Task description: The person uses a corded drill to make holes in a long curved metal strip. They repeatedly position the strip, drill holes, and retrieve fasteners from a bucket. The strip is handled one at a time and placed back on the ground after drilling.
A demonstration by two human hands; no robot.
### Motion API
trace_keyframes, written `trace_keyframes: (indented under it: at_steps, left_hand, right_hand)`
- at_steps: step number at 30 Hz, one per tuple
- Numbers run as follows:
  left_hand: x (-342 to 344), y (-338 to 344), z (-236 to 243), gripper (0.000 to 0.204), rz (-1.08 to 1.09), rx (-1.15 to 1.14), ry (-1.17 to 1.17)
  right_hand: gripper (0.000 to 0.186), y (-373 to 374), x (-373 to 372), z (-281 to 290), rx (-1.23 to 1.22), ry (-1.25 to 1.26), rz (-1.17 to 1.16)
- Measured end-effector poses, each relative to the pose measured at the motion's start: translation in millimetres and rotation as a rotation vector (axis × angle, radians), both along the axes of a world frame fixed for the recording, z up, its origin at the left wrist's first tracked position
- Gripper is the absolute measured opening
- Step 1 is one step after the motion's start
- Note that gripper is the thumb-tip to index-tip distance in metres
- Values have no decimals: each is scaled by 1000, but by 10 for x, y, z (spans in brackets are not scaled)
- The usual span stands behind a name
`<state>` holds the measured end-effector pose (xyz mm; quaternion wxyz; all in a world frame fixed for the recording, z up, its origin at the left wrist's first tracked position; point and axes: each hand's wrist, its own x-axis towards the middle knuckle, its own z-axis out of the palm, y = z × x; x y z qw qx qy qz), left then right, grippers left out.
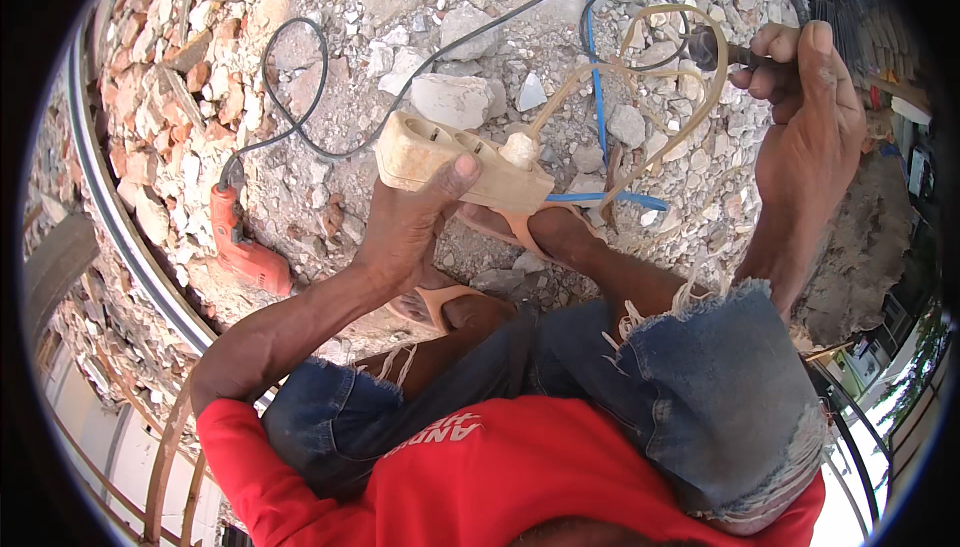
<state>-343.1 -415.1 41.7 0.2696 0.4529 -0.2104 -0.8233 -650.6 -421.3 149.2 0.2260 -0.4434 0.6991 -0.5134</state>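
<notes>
My left hand (405, 227) is closed around a cream power strip (465, 162), thumb pressed on its near side. Round sockets show on its upper face, and a pale plug (520, 150) with a cream cable (715, 97) sits at its right end. To the far right, my right hand (815, 97) grips a black plug (712, 49) between thumb and fingers, apart from the strip. Its prongs cannot be made out clearly. On the rubble at the left lies a red power drill (245, 247), its black cable (320, 77) looping toward the far side.
Broken brick and concrete rubble (450, 97) covers the ground. A blue cable (600, 97) runs near the strip. My sandalled feet (500, 227) stand below it. A long metal rail (130, 232) curves along the left; dark rods (850, 17) lie at the far right.
</notes>
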Motion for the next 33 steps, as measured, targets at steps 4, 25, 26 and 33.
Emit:
trace_keyframes:
  at_steps: [4,25,26,33]
  left_hand:
    - [-254,7,-205,57,21,383,35]
    - [-1219,-158,-176,75,-1140,-737,60]
    - [-987,-184,-260,70,-1071,-791,105]
    - [1359,184,-569,47,-600,-1229,-824]
  right_hand:
    - [44,-487,-572,273,107,1386,168]
    - [35,-701,20,717,-287,-193,804]
    - [37,-692,7,679,-336,-204,796]
    - [39,-870,-90,-96,152,64,172]
